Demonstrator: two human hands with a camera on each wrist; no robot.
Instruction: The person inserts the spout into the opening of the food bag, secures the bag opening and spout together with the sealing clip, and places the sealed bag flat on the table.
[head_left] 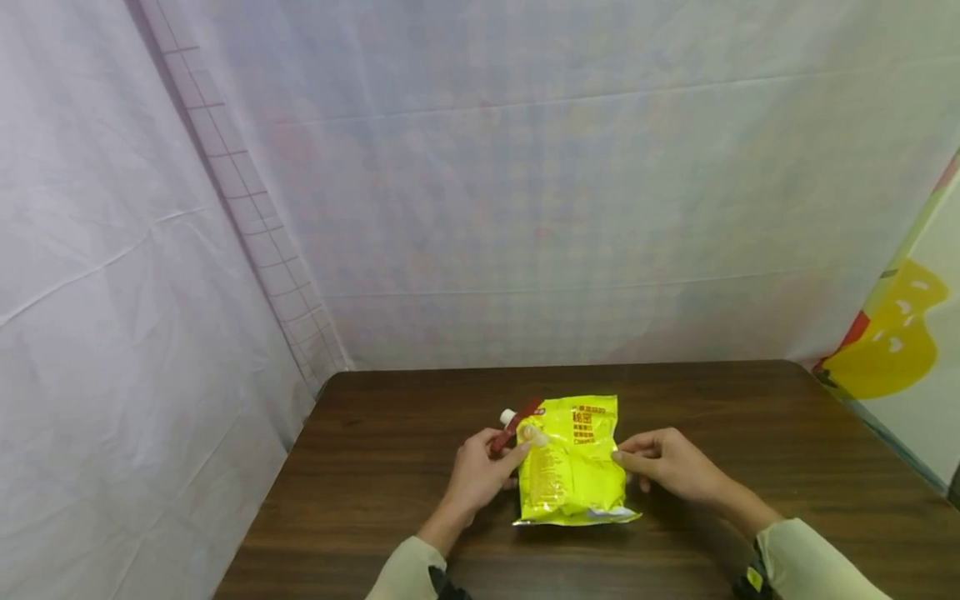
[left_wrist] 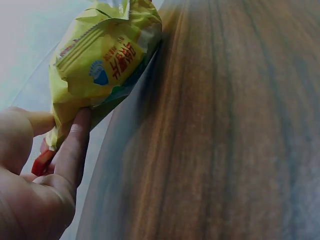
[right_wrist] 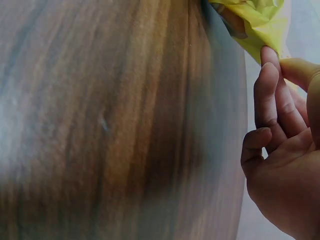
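A bright yellow snack bag (head_left: pixel 573 471) with red printing lies between the two hands in the head view. A red bag clip (head_left: pixel 517 427) with a white cap (head_left: pixel 507 417) lies along its upper left corner. My left hand (head_left: pixel 480 471) grips the bag's left edge with thumb and fingers, and the clip's red end (left_wrist: pixel 42 162) shows between those fingers in the left wrist view. Opposite, my right hand (head_left: pixel 675 467) pinches the bag's right edge between thumb and fingertips, seen also in the right wrist view. The bag's underside is mostly hidden in the head view.
A dark brown wooden table (head_left: pixel 405 400) spreads under the hands. Behind it hangs a pale patterned curtain (head_left: pixel 525 208), and a white one (head_left: pixel 112 292) hangs at the left. A yellow decoration (head_left: pixel 885 358) is on the right wall.
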